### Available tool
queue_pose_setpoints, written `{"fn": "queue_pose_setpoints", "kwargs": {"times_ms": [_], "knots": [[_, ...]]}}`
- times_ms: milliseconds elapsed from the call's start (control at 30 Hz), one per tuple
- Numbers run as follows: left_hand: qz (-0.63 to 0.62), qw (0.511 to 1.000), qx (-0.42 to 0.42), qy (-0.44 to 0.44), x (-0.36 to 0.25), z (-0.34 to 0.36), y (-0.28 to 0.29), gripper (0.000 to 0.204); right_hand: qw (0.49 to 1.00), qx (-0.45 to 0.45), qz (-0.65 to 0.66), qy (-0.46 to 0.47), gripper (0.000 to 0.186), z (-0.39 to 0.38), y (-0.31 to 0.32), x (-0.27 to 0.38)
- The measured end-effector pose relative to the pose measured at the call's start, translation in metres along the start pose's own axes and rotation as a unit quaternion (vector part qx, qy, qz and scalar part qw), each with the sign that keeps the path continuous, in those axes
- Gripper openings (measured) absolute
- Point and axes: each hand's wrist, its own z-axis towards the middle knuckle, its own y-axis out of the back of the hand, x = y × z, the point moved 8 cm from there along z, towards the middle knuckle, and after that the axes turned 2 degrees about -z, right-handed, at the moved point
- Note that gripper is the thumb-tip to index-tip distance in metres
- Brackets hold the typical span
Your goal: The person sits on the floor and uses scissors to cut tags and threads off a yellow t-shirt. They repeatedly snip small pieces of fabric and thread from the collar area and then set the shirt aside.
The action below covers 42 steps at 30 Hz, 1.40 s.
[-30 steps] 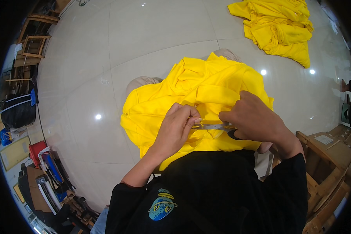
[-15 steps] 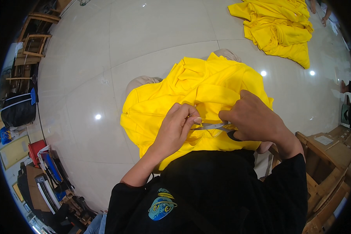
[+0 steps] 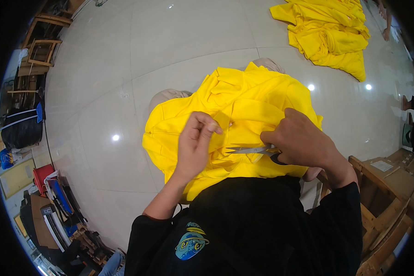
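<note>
Across my lap lies a bunched yellow garment, its folds spreading over both knees. My right hand is wrapped round a pair of scissors with dark handles. The blades point left over the cloth, their tips slightly apart. Left of the blade tips, my left hand is raised just over the garment with thumb and forefinger pinched together. Anything held in that pinch is too small to make out.
A heap of yellow garments lies on the tiled floor at the far right, with another person's hand beyond it. Wooden framing and cardboard stand close on my right. Along the left are wooden frames and a black bag.
My left hand has moved left and slightly up, away from the scissors, uncovering the blade tips. My right hand stays almost in place. The other person's hand at the far right has shifted.
</note>
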Motion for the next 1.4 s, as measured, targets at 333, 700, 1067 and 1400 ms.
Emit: {"fn": "queue_pose_setpoints", "kwargs": {"times_ms": [333, 700, 1067, 1400], "knots": [[0.369, 0.793, -0.485, -0.013, 0.021, 0.059, 0.383, 0.037, 0.965, -0.132, 0.214, -0.072, 0.035, -0.036, 0.022, -0.062], [0.329, 0.908, 0.252, -0.067, -0.011, 0.006, -0.026, 0.021, 0.834, -0.336, 0.435, -0.035, 0.03, -0.021, 0.011, -0.057], [0.115, 0.961, 0.186, 0.17, 0.041, -0.015, -0.011, 0.021, 0.846, -0.231, 0.479, -0.025, 0.04, 0.026, -0.047, 0.011], [0.203, 0.917, 0.335, 0.081, 0.032, -0.029, -0.001, 0.031, 0.85, -0.237, 0.47, -0.006, 0.046, 0.006, -0.051, 0.024]]}}
